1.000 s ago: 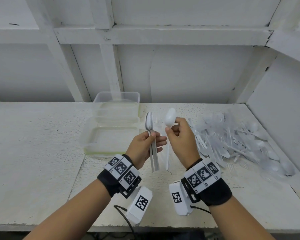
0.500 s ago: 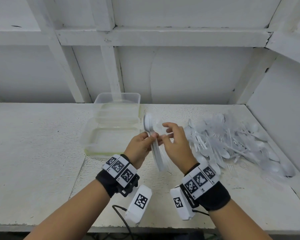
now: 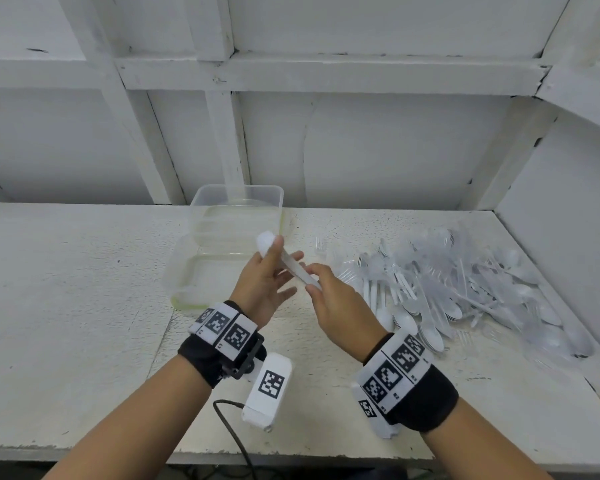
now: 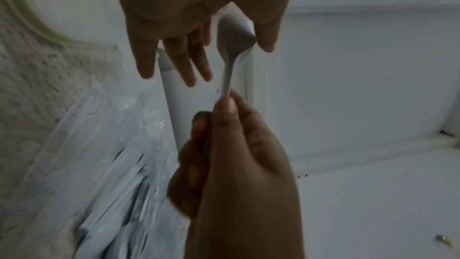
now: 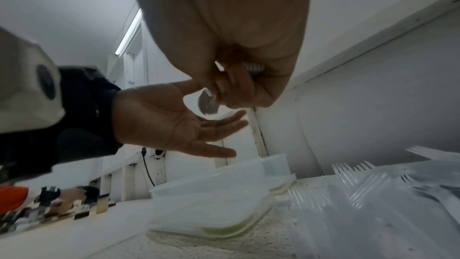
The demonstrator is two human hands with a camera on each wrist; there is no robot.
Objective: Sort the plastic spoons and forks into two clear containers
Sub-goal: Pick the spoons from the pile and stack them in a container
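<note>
A small stack of white plastic spoons (image 3: 293, 266) slants in the air over the near clear container (image 3: 184, 289), bowls up and to the left. My right hand (image 3: 329, 299) pinches the handle ends; in the right wrist view its fingers curl round the spoons (image 5: 208, 102). My left hand (image 3: 267, 282) is spread with straight fingers, and its thumb lies beside the spoon bowls (image 4: 235, 35). A second, taller clear container (image 3: 238, 202) stands just behind the near one. Neither container shows any cutlery inside.
A large pile of clear and white plastic forks and spoons (image 3: 465, 282) covers the right side of the white shelf (image 3: 66, 289), up to the right wall. A back wall with beams stands close behind the containers. A black cable (image 3: 229, 427) hangs off the front edge.
My right hand has brought its single spoon onto the stack and now pinches the handles. My left hand has opened its fingers, and the stack has tipped from upright to slanting left.
</note>
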